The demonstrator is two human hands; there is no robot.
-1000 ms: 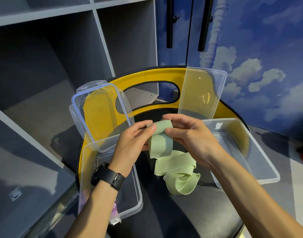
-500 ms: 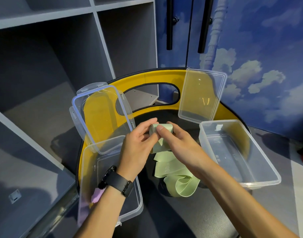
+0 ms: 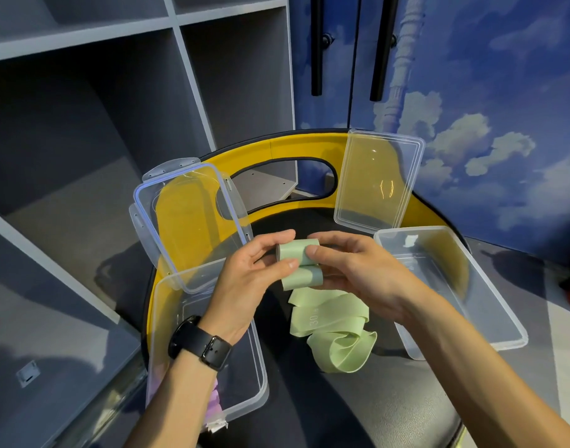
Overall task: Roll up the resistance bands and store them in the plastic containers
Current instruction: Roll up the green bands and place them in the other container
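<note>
A pale green resistance band [image 3: 325, 321] hangs over the black seat, its upper end wound into a small roll between both hands. My left hand [image 3: 244, 282] pinches the roll's left end; my right hand [image 3: 351, 270] grips its right end, thumb on top. The loose tail lies crumpled on the seat below. A clear plastic container [image 3: 257, 376] sits open under my left forearm, with something purple in its near corner. A second clear container [image 3: 490, 305] stands open at the right with nothing visible inside.
Two clear lids lean on the yellow chair back [image 3: 296, 147]: a clip lid [image 3: 183, 221] at left, a plain lid [image 3: 380, 182] at right. Grey shelving [image 3: 83, 124] fills the left. A blue cloud-painted cabinet [image 3: 487, 92] stands behind.
The roll at the band's top has grown thicker as both hands turned it. The hands sit slightly lower and closer together than a second ago.
</note>
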